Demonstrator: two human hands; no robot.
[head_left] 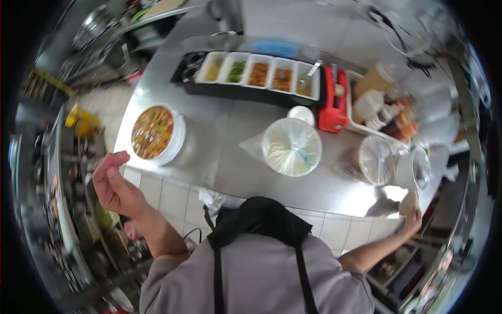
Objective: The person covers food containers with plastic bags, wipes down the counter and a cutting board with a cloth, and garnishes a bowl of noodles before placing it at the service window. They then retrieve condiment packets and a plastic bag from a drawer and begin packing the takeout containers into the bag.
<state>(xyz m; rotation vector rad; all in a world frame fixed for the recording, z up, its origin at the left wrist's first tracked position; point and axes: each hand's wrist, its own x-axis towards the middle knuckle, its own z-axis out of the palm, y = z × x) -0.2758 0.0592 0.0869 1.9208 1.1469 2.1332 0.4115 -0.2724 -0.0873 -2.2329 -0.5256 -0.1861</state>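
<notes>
My left hand (115,186) is raised just off the table's left edge, its fingers loosely curled together and nothing visible in them. Close by stands a round white tub (179,137) filled with a brown, chunky food mix (151,132). At the far right corner of the table, my right hand (413,224) is closed on a pale beige, rounded object (408,202) whose kind I cannot make out. Beyond that hand are a white container (406,171) and a plastic-wrapped tub (374,159). A plastic-covered white bowl (292,146) sits mid-table.
Along the back of the steel table (235,162) runs a black rack (230,91) of white trays with toppings. A red device (331,99) stands beside it. Several squeeze bottles (368,104) fill a bin at right. Shelves (68,209) line the left side.
</notes>
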